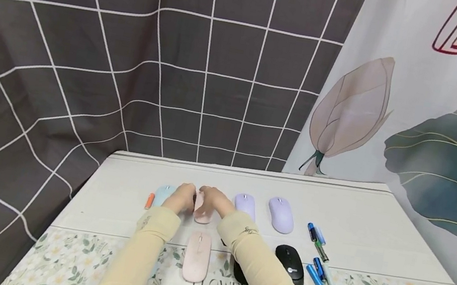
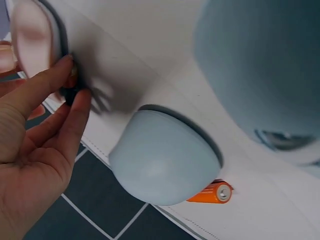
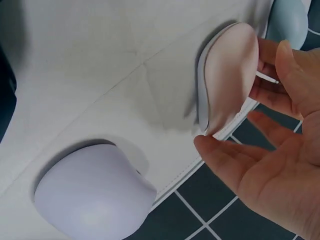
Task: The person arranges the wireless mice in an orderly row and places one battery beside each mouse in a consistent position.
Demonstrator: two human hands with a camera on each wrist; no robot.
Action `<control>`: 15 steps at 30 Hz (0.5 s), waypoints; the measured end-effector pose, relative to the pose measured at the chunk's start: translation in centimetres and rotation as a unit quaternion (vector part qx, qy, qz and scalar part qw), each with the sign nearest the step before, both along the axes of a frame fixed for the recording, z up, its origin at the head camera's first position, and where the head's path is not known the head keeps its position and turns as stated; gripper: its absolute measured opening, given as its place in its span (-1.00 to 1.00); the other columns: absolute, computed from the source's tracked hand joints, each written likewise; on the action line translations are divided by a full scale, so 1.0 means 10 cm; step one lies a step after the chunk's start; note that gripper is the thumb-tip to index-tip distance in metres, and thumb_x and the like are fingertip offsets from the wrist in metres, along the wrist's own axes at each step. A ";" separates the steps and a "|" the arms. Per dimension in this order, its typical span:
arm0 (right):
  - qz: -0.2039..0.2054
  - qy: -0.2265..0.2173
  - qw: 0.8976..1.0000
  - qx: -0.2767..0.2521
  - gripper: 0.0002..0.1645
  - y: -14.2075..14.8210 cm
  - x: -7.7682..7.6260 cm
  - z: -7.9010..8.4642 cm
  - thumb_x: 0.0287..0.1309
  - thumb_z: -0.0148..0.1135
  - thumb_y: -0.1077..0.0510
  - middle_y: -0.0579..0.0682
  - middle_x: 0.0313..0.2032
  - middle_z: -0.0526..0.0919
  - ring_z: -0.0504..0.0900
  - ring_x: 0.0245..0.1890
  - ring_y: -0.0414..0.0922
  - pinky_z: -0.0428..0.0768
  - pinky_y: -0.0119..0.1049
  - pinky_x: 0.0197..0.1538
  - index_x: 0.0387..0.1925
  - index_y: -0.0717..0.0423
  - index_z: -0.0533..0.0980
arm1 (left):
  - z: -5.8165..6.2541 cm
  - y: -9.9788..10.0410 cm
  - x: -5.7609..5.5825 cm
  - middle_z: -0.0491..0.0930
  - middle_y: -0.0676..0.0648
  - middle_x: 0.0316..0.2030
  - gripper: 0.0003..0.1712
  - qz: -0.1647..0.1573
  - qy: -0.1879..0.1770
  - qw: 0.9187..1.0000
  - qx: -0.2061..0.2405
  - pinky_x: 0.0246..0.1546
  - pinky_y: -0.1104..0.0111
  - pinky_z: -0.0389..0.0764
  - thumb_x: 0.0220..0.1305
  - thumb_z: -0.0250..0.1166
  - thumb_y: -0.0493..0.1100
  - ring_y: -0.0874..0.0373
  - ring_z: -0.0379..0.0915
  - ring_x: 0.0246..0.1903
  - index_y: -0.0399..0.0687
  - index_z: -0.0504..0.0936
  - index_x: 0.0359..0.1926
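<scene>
My left hand (image 2: pixel 40 130) pinches a small dark battery (image 2: pixel 70 92) with an orange-coppery end, between thumb and fingertips. It is close against the left side of a pink mouse (image 1: pixel 202 215), which lies on the white part of the table. My right hand (image 3: pixel 280 165) is over the far end of that mouse, its fingers loosely bent, a fingertip at the mouse's edge. Whether it bears on the mouse I cannot tell. To the left are a light blue mouse (image 2: pixel 165 160) and an orange battery (image 2: pixel 212 192) beside it. A second pink mouse (image 1: pixel 196 257) lies nearer me.
Two lilac mice (image 1: pixel 281 215) lie to the right. A black mouse (image 1: pixel 290 265) is nearer, and another dark one (image 1: pixel 239 273) is partly under my right forearm. Several blue, green and pale batteries (image 1: pixel 319 251) lie at the right. A grid-patterned curtain (image 1: pixel 227 97) hangs behind the table.
</scene>
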State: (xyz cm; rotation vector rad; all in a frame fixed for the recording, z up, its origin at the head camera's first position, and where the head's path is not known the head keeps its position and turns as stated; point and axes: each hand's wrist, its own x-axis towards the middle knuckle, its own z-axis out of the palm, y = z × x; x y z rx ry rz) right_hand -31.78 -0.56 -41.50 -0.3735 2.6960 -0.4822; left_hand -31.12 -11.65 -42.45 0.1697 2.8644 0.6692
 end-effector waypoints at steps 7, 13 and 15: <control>-0.010 -0.005 1.000 0.000 0.02 0.06 0.01 0.06 -0.15 0.50 0.03 0.15 0.33 0.32 0.23 0.37 0.15 0.29 0.02 0.37 0.35 0.12 0.22 | 0.03 0.03 -0.02 0.59 -0.32 -0.08 -0.39 0.013 -0.041 0.999 0.000 -0.06 0.14 0.64 -0.21 0.44 -0.43 -0.13 0.58 -0.15 -0.41 0.49 -0.01; 0.029 -0.008 1.000 0.004 0.12 0.27 -0.23 -0.04 -0.28 0.52 -0.19 0.04 0.33 0.33 0.32 0.33 0.03 0.34 -0.01 0.35 0.34 0.01 0.23 | 0.03 0.04 -0.03 0.63 -0.29 -0.21 -0.52 -0.005 -0.040 0.999 -0.022 -0.23 0.22 0.68 -0.16 0.38 -0.46 -0.04 0.59 -0.32 -0.41 0.53 -0.10; 0.043 -0.006 0.999 -0.004 0.11 0.37 -0.19 0.05 -0.26 0.50 -0.19 0.04 0.35 0.30 0.30 0.34 0.04 0.31 0.02 0.35 0.35 0.01 0.22 | 0.06 0.04 0.00 0.64 -0.26 -0.27 -0.61 -0.014 -0.028 0.999 -0.029 -0.22 0.20 0.68 -0.13 0.36 -0.43 -0.04 0.60 -0.32 -0.40 0.56 -0.16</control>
